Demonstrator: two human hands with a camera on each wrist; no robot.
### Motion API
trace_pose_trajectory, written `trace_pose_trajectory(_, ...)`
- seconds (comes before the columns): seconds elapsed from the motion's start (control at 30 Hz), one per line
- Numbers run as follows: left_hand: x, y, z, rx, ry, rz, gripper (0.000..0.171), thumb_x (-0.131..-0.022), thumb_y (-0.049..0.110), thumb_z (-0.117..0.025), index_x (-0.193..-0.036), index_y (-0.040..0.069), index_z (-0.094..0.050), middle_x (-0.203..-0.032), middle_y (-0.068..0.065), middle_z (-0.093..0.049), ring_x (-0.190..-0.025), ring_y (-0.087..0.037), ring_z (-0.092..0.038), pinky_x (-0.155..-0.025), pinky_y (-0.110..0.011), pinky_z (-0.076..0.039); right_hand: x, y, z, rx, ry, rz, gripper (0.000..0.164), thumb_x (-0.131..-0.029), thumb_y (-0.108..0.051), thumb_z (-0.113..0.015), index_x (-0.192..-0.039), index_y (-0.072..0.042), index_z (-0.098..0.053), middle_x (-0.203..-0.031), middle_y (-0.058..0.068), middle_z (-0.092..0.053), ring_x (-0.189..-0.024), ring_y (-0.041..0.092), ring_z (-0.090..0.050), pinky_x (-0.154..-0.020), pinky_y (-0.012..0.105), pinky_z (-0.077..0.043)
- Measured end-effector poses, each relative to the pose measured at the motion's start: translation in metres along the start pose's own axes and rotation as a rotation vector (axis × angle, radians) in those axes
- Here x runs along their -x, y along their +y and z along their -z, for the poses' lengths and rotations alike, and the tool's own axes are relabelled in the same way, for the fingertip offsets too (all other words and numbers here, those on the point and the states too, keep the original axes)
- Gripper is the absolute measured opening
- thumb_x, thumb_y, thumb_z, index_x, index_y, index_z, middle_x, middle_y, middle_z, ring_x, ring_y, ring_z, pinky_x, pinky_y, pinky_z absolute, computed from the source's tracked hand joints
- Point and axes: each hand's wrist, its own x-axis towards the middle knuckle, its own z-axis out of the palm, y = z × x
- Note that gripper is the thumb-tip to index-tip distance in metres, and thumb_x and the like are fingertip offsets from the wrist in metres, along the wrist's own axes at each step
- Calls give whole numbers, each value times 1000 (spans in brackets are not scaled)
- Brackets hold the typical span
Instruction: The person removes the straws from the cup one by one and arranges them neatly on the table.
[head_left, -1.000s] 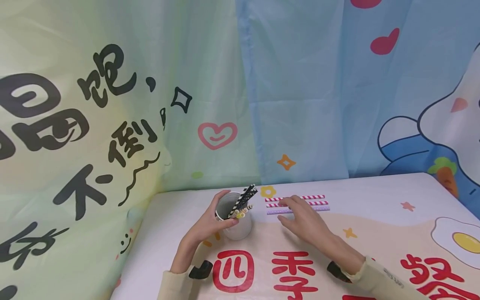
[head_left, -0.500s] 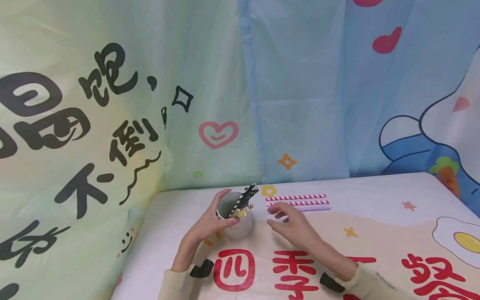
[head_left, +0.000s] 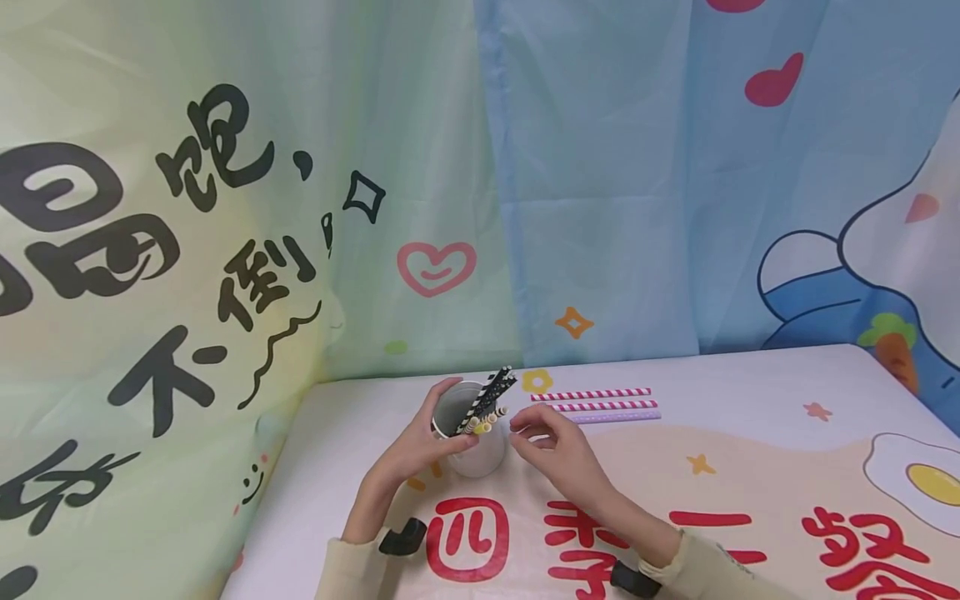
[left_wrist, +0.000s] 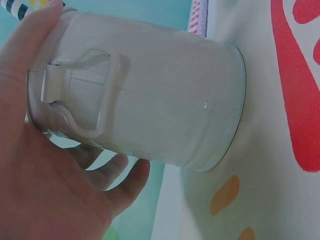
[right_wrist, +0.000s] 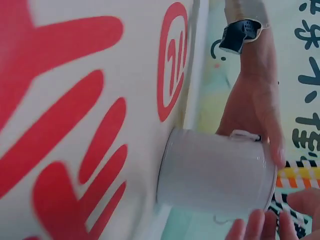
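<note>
My left hand grips a white mug near its rim, with the thumb on the near side. A small looped handle shows on the mug's wall in the left wrist view. Black-and-white patterned paper straws and several pale and yellow-tipped straws lean to the right in the mug. Just right of the mug, my right hand has its fingers loosely bent and nothing visible between them. In the right wrist view its fingertips overlap the mug's rim.
Behind the right hand, two pink-and-white striped straws and a purple straw lie side by side on the table. A printed cloth with red characters covers the tabletop. Patterned curtains hang behind and at the left.
My right hand has moved left from over the lying straws to beside the mug, uncovering more of them. The left hand and the mug have stayed in place.
</note>
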Motion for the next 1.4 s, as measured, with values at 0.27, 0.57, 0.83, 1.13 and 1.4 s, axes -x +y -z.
trace_pose_trajectory(0.27, 0, 1, 1, 22, -14, -12, 92, -85, 32, -79, -157, 30, -21, -151, -6, -38, -136, -30, -41, -109, -56, -43, -8, -5, -18, 98, 110, 133, 31, -90, -17, -76, -119, -16, -63, -117, -3, -63, -107, 21, -64, -95, 43, -55)
trace_pose_trajectory(0.57, -2, -2, 0, 24, -28, -29, 94, -86, 32, -78, -158, 25, -19, -151, -8, -38, -135, -33, -43, -107, -55, -46, -15, -2, -24, 128, 136, 210, 30, -88, -13, -77, -116, -12, -65, -114, -2, -63, -104, 21, -63, -90, 48, -55)
trace_pose_trajectory(0.83, 0, 0, 1, 27, -16, -14, 90, -85, 31, -79, -154, 35, -22, -152, -8, -38, -133, -31, -45, -105, -53, -47, -20, -1, -25, 134, 128, 221, 24, -90, -14, -75, -113, -15, -66, -111, -4, -63, -102, 16, -62, -89, 44, -57)
trace_pose_trajectory(1.13, 1, 0, 4, 21, -16, -1, 90, -85, 32, -79, -154, 35, -22, -151, -8, -38, -133, -31, -45, -106, -53, -47, -22, -3, -27, 148, 129, 221, 25, -89, -14, -77, -111, -18, -67, -111, -3, -63, -101, 18, -63, -88, 43, -58)
trace_pose_trajectory(1.4, 0, 0, 2, 15, -11, -15, 91, -84, 33, -79, -155, 33, -22, -152, -6, -39, -134, -30, -44, -107, -55, -44, -21, -8, -22, 110, 143, 214, 26, -89, -14, -77, -113, -16, -68, -111, -2, -64, -102, 20, -64, -88, 46, -57)
